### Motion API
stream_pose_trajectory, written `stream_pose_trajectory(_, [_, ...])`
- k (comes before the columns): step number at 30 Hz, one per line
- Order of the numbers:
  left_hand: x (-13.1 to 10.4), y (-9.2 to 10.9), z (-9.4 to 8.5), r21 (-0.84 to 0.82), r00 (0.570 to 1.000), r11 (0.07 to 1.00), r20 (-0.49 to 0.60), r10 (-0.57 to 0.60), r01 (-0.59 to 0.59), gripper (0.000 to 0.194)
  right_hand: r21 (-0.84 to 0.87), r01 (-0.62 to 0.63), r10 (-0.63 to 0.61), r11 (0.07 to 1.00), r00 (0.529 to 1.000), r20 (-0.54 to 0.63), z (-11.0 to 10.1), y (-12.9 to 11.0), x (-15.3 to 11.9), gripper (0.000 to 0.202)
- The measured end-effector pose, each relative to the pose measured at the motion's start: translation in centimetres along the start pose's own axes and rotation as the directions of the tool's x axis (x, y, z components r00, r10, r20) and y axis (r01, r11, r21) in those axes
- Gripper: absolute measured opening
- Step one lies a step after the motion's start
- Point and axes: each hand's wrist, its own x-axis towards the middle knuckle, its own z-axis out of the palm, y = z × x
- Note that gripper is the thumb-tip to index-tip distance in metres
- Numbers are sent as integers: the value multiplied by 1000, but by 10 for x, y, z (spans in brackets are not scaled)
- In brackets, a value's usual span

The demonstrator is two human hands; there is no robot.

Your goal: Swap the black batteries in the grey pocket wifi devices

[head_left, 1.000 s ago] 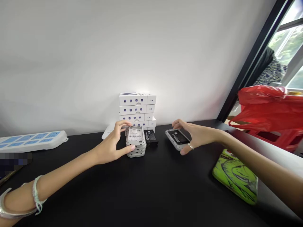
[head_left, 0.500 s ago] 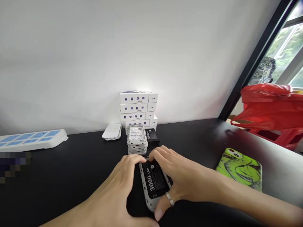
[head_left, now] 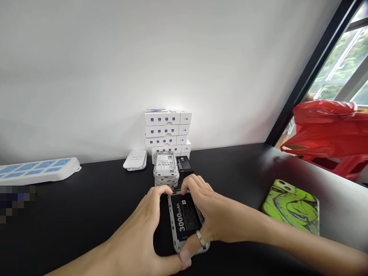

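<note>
A white, open-backed handheld device [head_left: 172,224] lies on the black table before me, with a black 3000mAh battery [head_left: 186,218] in its recess. Whether the battery sits flush I cannot tell. My left hand [head_left: 146,230] holds the device's left side, fingertips at its top corner and thumb at the lower edge. From the right, my right hand [head_left: 208,214] grips it, fingertips at the top end of the battery and ringed thumb at the bottom, touching my left thumb. Just beyond stands a stack of similar open devices [head_left: 166,168], the top one showing a label.
Black batteries [head_left: 184,164] lie beside the stack, white covers [head_left: 135,160] to its left. White boxes [head_left: 165,131] are piled against the wall. A power strip [head_left: 43,170] is at far left, a green-cased phone [head_left: 293,207] at right, a red bag [head_left: 324,124] beyond the table edge.
My right thumb has moved left along the device's lower edge and now meets my left thumb. The device and both hands have shifted slightly left in view.
</note>
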Motion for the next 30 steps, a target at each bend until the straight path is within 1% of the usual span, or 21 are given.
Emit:
stream_pose_trajectory(5, [0, 2, 1, 4, 999, 999, -11, -43, 43, 89, 20, 4, -4, 1000, 1000, 25, -2, 4, -1, 73])
stream_pose_trajectory(11, [0, 3, 1, 65, 999, 998, -37, 12, -10, 84, 19, -18, 17, 1000, 998, 54, -3, 6, 10, 78])
stream_pose_trajectory(16, [0, 5, 0, 64, 1000, 998, -19, -4, 5, 82, -9, -49, 49, 999, 995, 83, -6, 0, 15, 81])
stream_pose_trajectory(19, [0, 7, -1, 47, 999, 998, -19, -32, 33, 82, -57, -37, 39, 998, 999, 37, -11, -7, 11, 77])
stream_pose_trajectory(21, [0, 7, -1, 23, 999, 999, -21, -34, 34, 80, -70, -24, 24, 997, 1000, -3, -14, -10, 4, 70])
stream_pose_trajectory(22, [0, 7, -1, 9, 999, 999, -20, -30, 31, 79, -52, -25, 24, 998, 1000, -4, -15, -10, 1, 65])
stream_pose_trajectory(24, [0, 7, -1, -16, 1000, 1000, -17, -18, 18, 79, 52, -18, 17, 998, 1000, 22, -18, -10, -5, 54])
stream_pose_trajectory(26, [-1, 6, 0, -27, 1000, 1000, -20, -12, 11, 80, 243, 35, -52, 969, 996, 66, -24, -7, -7, 51])
stream_pose_trajectory(27, [-1, 5, 0, -23, 1000, 1000, -28, -13, 13, 83, 355, 66, -102, 933, 991, 85, -28, -5, -6, 52])
stream_pose_trajectory(28, [-2, 5, 0, -14, 999, 1000, -37, -18, 18, 85, 453, 87, -140, 887, 987, 84, -34, -2, -4, 52])
stream_pose_trajectory(29, [-2, 4, 1, -3, 999, 1000, -44, -27, 27, 87, 521, 98, -149, 848, 987, 56, -41, 2, 0, 51])
stream_pose_trajectory(30, [-3, 4, 1, 6, 998, 999, -47, -36, 37, 88, 552, 101, -126, 828, 992, 8, -48, 7, 4, 50])
